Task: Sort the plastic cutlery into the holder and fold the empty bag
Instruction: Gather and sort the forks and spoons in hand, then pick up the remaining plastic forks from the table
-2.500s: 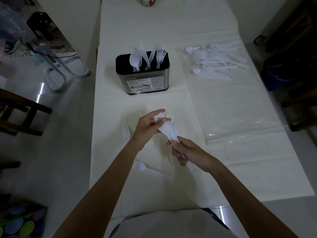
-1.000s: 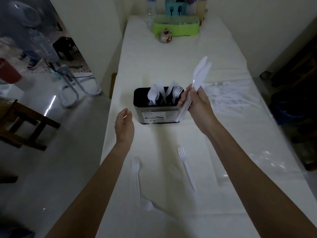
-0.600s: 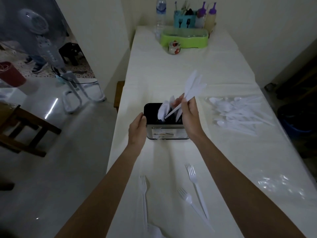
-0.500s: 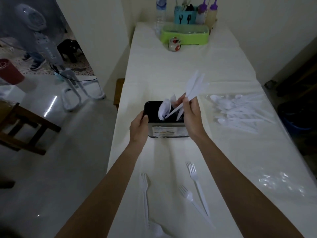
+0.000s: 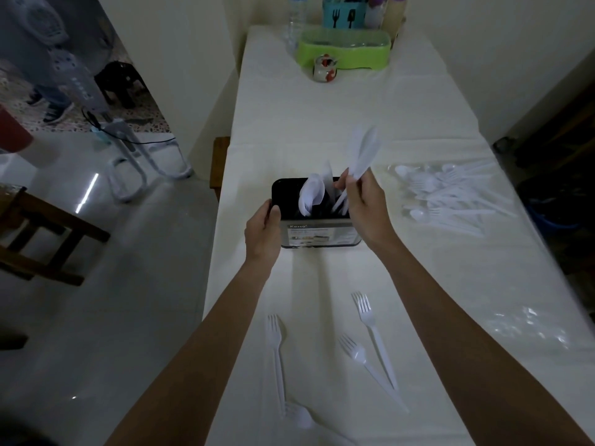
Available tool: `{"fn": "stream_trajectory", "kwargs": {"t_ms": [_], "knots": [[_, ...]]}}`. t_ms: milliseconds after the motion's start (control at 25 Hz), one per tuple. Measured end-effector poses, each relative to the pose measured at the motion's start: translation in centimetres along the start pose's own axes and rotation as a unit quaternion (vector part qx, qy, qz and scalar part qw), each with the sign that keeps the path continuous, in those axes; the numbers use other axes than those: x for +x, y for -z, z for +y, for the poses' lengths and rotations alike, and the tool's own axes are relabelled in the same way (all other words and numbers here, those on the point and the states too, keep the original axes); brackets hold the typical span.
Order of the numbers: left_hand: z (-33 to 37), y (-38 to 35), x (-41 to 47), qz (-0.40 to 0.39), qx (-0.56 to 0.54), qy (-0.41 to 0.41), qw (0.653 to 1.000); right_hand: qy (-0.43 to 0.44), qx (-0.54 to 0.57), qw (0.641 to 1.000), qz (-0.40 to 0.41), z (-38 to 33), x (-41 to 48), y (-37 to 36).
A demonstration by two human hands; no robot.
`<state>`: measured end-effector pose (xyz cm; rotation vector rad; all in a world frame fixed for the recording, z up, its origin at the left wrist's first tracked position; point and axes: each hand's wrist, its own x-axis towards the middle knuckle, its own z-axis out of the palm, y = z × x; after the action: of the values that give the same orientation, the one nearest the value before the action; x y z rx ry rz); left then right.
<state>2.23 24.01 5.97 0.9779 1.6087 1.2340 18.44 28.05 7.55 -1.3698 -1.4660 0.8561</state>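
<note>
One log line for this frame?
left hand: grips holder edge | right hand: holds knives, handles down, at holder opening | table: three forks loose | bag: not empty

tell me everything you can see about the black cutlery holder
The holder is an upright rectangular box with a black rim and a shiny, metal-looking front bearing a paper label. It stands on the white table. White plastic cutlery stands inside it. The left hand grips its near left corner, thumb at the rim. The right hand holds knives above its right side; their lower ends seem to dip inside.
</note>
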Motion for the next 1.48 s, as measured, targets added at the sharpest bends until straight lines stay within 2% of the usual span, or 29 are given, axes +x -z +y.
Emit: {"fn": "stream_trajectory", "kwargs": {"t_ms": [160, 280, 400, 520, 640, 880, 1160, 1320, 1400, 1480], "knots": [[0.2, 0.2, -0.2, -0.008, 0.002, 0.005, 1.000, 0.070, -0.199, 0.977, -0.016, 0.6, -0.8, 0.5], [-0.2, 0.1, -0.1, -0.002, 0.007, 0.005, 1.000, 0.026, -0.218, 0.973, -0.070, -0.5, -0.7, 1.2], [-0.4, 0.1, -0.1, -0.002, 0.012, 0.004, 1.000, -0.024, -0.276, 0.954, -0.116, -1.3, 0.4, 1.7], [-0.3, 0.0, 0.0, -0.003, 0.009, -0.001, 1.000, -0.055, -0.264, 0.952, -0.145, -1.7, 1.4, 1.7], [-0.4, 0.0, 0.1, -0.002, 0.005, 0.003, 1.000, -0.033, -0.271, 0.950, -0.149, -1.9, 2.0, 1.9], [-0.3, 0.0, -0.1, -0.005, 0.013, -0.001, 1.000, -0.006, -0.248, 0.968, -0.041, -1.7, 2.0, 1.6], [-0.6, 0.3, 0.0, -0.018, 0.001, 0.005, 1.000, -0.004, -0.182, 0.983, 0.011, -1.5, 1.1, 1.5], [-1.8, 1.6, -0.7, -0.013, -0.031, 0.034, 0.999, 0.005, -0.110, 0.993, 0.048, -1.2, -3.6, 3.8], [-3.7, 2.8, -2.9, 0.008, -0.005, 0.043, 0.999, -0.004, -0.111, 0.993, 0.027, 0.5, -7.8, 4.7], [-6.4, 4.1, -6.0, 0.027, 0.061, 0.013, 0.998, -0.041, -0.137, 0.990, -0.011, 2.8, -12.1, 5.2]]}}
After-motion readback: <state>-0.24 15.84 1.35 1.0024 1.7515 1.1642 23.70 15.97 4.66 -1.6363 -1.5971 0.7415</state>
